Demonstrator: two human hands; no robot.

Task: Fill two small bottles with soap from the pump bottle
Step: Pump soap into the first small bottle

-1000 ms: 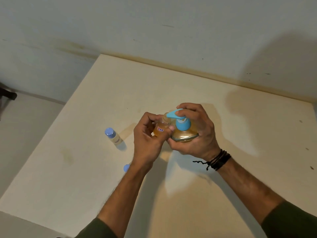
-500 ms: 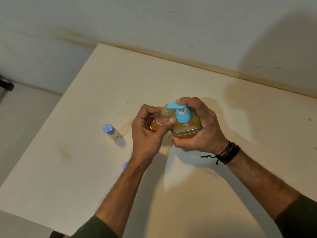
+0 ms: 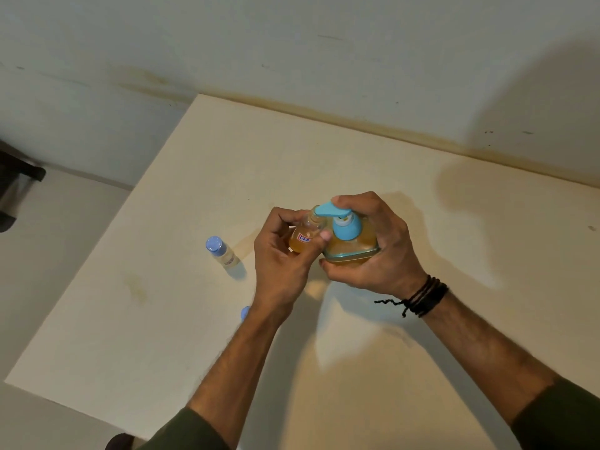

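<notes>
Cream table [image 3: 406, 368] set against a pale wall, seen from above w/ both forearms reaching in. Near the table's middle stands the pump bottle [image 3: 352, 246], clear w/ amber soap inside and a blue pump head. Right hand [image 3: 380, 251] wraps it: fingers curled round the far side, thumb along the near base, one fingertip on top of the pump head. Left hand [image 3: 281, 258] holds the open small bottle [image 3: 303, 237] just beside it, thumb and fingers pinching its body, mouth raised right under the spout tip. That bottle looks partly full of amber soap.

Well apart to the left, a capped small bottle [image 3: 224, 253] stands on the table; looks pale inside, so prob. not yet filled. A loose blue cap [image 3: 245, 312] peeks out beside the left wrist.

Step in hand: pumping soap into bottle no. 1. Next likely calls for steady presses w/ mouth kept aligned under the spout, then capping it and swapping to the 2nd bottle.
</notes>
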